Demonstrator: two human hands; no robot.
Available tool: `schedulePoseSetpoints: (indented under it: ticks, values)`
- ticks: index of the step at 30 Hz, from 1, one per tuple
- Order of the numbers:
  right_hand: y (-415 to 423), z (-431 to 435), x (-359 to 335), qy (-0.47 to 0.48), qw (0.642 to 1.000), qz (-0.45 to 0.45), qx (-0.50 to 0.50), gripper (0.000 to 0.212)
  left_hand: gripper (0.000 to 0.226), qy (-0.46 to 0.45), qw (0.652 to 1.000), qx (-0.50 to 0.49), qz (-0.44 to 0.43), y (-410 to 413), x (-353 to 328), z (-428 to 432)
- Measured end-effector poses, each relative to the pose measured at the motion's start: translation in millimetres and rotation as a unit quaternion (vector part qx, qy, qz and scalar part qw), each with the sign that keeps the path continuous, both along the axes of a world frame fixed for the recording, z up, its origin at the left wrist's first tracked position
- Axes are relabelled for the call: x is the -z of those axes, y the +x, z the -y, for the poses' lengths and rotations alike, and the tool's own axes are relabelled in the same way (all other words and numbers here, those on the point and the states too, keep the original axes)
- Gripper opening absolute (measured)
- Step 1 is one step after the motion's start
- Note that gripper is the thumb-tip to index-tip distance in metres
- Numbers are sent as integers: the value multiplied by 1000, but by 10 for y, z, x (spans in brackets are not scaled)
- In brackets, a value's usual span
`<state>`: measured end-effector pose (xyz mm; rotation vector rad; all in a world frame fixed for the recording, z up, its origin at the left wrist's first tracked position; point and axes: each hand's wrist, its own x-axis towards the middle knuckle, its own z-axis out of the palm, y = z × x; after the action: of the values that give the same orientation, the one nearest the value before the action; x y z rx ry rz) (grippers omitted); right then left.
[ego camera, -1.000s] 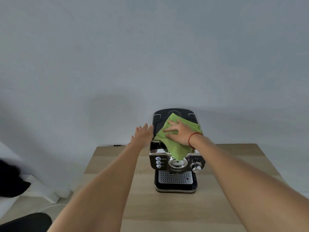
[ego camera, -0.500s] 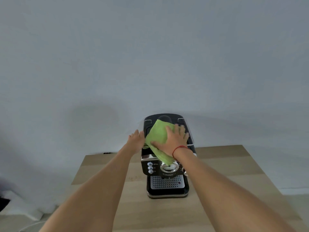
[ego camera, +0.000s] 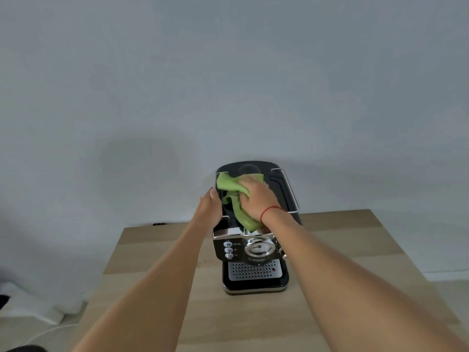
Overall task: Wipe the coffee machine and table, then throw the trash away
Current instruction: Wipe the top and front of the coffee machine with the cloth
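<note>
A black and chrome coffee machine (ego camera: 253, 252) stands on the wooden table (ego camera: 157, 252), close to the wall. A green cloth (ego camera: 229, 185) lies bunched on the machine's black top. My right hand (ego camera: 256, 196) presses down on the cloth with its fingers laid over it; a red string circles the wrist. Against the top left side of the machine, my left hand (ego camera: 209, 205) rests with fingers together. No trash shows in this view.
A grey wall rises right behind the machine. White fabric (ego camera: 38, 303) and a white cable (ego camera: 45, 334) lie on the floor to the left of the table. The table's front and right parts show bare wood.
My right hand has slid the cloth toward the back left of the machine's top, and the cloth has bunched up. My left hand has closed in against the machine's left side.
</note>
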<state>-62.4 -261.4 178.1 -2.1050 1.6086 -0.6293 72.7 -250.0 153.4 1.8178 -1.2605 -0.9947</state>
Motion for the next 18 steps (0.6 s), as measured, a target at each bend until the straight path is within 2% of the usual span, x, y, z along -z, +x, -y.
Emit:
schedulePoseSetpoints:
  ticks: [2,5,6,8,10,12,14,18]
  values:
    - [-59,-87,-66,17,998,42,-36,42,40,1,1000,2,-8,-3,2,1]
    - [-304,-131,-213,16,993,115,24,53,36,-1,1000,-10,3,-22,-16,-30]
    - [-390,-94,-208,1,993,107,57,55,36,1,1000,-17,5,-36,-41,-58]
    - [-443,5,-142,-11,997,15,80,57,37,11,1000,-17,16,-60,-75,-110]
    - [-286,14,-98,10,999,-26,38,54,45,16,999,-24,17,-49,-55,-124]
    - [-92,-71,-153,52,997,7,-50,52,55,28,998,-39,35,-36,-64,-134]
    - [34,-181,-249,106,985,18,-133,59,49,35,997,-46,51,-35,-108,-159]
    - [-126,-132,-441,159,977,46,-132,67,55,21,997,-74,-12,81,-168,-181]
